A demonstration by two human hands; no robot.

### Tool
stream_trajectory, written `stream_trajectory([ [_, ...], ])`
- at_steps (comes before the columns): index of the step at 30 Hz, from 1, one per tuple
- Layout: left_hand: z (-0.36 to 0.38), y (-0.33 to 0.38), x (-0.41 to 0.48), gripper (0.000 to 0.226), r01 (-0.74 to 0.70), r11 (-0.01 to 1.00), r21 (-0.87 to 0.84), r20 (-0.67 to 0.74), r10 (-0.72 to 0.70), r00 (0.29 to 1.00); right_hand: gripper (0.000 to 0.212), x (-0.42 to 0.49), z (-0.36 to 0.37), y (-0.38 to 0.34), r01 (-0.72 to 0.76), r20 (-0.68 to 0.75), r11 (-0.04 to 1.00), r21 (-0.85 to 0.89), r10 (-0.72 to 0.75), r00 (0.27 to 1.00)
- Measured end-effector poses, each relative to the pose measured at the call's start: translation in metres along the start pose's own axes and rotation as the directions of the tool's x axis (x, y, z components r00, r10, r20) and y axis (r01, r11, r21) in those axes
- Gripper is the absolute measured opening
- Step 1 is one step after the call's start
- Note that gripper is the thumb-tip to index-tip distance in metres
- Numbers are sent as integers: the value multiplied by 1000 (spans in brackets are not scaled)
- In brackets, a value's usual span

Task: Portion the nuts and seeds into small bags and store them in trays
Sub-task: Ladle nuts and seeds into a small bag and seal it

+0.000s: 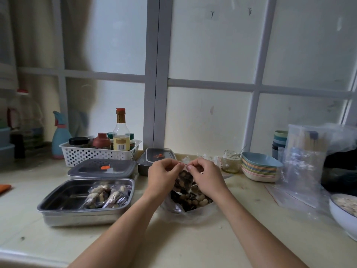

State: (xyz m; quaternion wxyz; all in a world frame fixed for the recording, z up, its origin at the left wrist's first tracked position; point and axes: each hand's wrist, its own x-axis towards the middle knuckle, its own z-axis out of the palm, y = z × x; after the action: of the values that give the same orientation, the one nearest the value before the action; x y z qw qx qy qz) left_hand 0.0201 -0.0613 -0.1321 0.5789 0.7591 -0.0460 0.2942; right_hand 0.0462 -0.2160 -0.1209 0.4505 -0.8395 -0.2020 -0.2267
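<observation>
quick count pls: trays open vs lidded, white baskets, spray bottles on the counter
open tray: 1
lidded trays: 2
white basket: 1
spray bottle: 1
total: 5

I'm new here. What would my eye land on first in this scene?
Two hands in the middle: the left hand and right hand pinch the top of a small bag of nuts, above a larger open bag of mixed nuts. Left of them, a steel tray holds filled bags on its right side.
</observation>
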Motion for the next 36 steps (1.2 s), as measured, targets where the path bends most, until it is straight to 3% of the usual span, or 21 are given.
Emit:
stream_trajectory([
  [10, 0, 1, -1, 9, 56, 997, -57, -60, -59, 996, 18, 1, -5, 3, -79, -58, 996, -45, 77, 995],
  [17, 5, -2, 1, 13, 26, 1000, 1, -99, -25, 995, 11, 3, -3, 2, -84, -29, 995, -48, 82, 996],
  [26, 2, -4, -2, 8, -12, 1000, -4, 95, 12, 995, 9, -2, -14, 4, -63, -23, 996, -63, 61, 998],
  [36, 0, -1, -6, 7, -51, 998, 22, 79, 49, 996, 8, -8, -11, -6, 61, 72, 998, -25, -59, 996],
])
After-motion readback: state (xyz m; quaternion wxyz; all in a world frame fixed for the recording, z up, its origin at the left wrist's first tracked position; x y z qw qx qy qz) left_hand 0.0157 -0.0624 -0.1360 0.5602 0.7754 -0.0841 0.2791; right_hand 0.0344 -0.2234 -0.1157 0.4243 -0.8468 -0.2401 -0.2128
